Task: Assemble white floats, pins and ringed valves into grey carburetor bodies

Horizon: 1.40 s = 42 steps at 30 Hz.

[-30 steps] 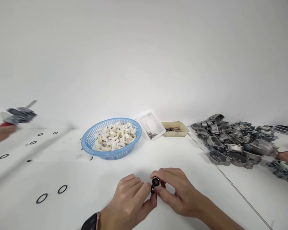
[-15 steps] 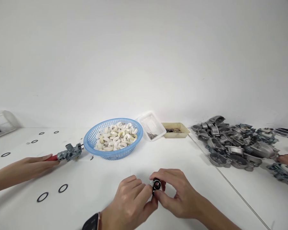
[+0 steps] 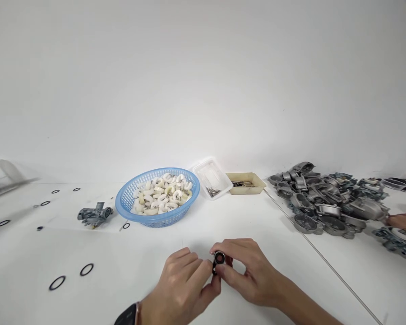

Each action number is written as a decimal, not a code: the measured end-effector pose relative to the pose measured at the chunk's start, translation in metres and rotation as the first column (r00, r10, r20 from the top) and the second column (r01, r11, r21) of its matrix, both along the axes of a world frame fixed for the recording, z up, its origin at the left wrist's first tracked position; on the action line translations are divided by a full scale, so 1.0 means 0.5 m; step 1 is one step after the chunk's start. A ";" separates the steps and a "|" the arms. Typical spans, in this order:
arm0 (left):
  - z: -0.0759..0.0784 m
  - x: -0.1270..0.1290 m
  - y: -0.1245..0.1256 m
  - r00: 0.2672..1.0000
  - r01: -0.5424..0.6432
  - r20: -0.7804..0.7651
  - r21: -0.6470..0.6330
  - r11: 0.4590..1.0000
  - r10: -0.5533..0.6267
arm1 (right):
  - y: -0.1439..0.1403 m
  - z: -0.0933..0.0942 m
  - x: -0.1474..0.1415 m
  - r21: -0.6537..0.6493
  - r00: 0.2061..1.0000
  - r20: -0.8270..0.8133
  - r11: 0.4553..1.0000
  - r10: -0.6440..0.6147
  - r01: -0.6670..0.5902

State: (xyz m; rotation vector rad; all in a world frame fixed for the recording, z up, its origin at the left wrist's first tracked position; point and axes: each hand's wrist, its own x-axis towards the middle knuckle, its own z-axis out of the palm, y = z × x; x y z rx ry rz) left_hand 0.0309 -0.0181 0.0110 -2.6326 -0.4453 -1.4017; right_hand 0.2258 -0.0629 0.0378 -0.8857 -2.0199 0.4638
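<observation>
My left hand and my right hand meet low in the middle of the white table. Between their fingertips they pinch a small round metal part with a black ring on its face. A dark watch is on my left wrist. Behind the hands stands a blue basket filled with white curved plastic pieces.
A grey metal casting lies left of the basket. Black O-rings are scattered on the left. A clear tray of pins, a beige tray and a heap of castings lie behind. Another person's hand is at the right edge.
Another person's hand came in from the left, set the grey casting down beside the basket and withdrew out of view. My hands stayed in place on the small part.
</observation>
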 end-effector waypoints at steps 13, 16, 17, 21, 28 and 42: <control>0.003 -0.002 0.006 0.999 0.035 -0.026 -0.010 0.999 -0.036 | 0.001 0.002 0.002 0.043 1.000 -0.011 0.999 -0.004 0.005; 0.002 -0.004 0.008 0.999 0.026 -0.021 -0.001 1.000 -0.026 | 0.003 -0.004 0.003 0.064 1.000 -0.006 0.998 -0.020 0.020; 0.002 -0.005 0.007 1.000 0.019 -0.022 0.004 1.000 -0.019 | 0.004 -0.006 0.003 0.076 1.000 -0.004 0.997 -0.024 0.025; 0.003 -0.005 0.003 1.000 0.006 -0.021 0.016 1.000 -0.005 | 0.005 -0.009 0.004 0.125 0.999 0.001 0.991 -0.051 0.050; 0.002 -0.004 0.001 0.999 0.026 -0.020 0.013 1.000 -0.026 | 0.000 -0.013 0.006 0.211 0.996 0.011 0.974 -0.088 0.083; -0.001 0.007 0.000 0.999 0.013 0.049 -0.254 0.967 0.000 | 0.006 -0.012 0.011 -0.088 0.995 -0.039 0.992 -0.092 0.089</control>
